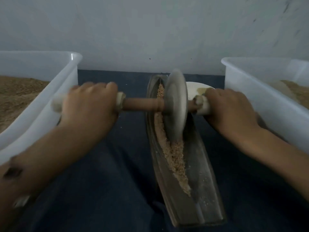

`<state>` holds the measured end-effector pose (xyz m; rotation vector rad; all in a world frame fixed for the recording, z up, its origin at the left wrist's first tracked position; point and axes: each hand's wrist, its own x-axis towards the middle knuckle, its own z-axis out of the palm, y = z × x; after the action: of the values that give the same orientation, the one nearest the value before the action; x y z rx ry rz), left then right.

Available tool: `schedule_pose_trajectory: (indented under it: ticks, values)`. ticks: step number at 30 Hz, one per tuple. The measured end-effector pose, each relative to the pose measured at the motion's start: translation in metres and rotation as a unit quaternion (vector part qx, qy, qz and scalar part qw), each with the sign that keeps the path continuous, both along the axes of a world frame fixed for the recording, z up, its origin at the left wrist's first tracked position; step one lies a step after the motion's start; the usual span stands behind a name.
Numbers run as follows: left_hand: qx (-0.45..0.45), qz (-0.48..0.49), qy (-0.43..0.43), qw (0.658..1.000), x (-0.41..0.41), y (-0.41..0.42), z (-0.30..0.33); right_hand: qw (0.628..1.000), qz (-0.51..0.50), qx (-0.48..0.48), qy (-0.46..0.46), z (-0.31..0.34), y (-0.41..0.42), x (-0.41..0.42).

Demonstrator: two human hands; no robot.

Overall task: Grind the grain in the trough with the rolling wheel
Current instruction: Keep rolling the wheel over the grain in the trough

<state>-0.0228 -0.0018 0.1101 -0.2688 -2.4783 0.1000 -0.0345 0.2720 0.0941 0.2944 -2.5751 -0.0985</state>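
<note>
The left hand (88, 102) and right hand (229, 111) are gripping, fingers curled, the wooden axle (142, 105) ends of the rolling wheel (175, 106), standing in the trough (197, 164) toward its far end, grain (175, 158) lying along the groove, between two white tubs (41, 101).

At the left edge of the frame stands a white plastic tub (50, 104), and brown ground material (18, 96) lies inside it. At the right edge stands a second white plastic tub (260, 91), which holds a paler, tan powder (296, 91). Between the two tubs a dark blue cloth (103, 181) covers the lower middle of the frame. Right of centre, a white round dish (195, 89) shows only in part. A pale grey-blue wall (150, 30) fills the whole upper part.
</note>
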Motion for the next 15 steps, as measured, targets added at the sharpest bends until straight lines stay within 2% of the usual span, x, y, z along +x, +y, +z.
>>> schedule_pose_trajectory:
  ticks: [3,6,11,15]
  values:
    - [-0.011,0.031,0.022,0.999,-0.042,0.011,0.002,1.0,-0.027,-0.013,0.002,-0.002,0.001,-0.039]
    - [-0.005,0.041,0.018,0.999,-0.062,0.011,0.003,0.999,-0.026,0.02,0.034,-0.003,0.002,-0.056]
    - [0.038,0.057,-0.078,0.995,-0.042,-0.001,-0.011,0.992,0.035,0.025,0.117,0.006,-0.003,-0.028]
    - [0.043,0.065,-0.161,0.984,0.001,-0.01,-0.017,0.991,0.039,0.022,0.126,0.007,-0.011,0.023]
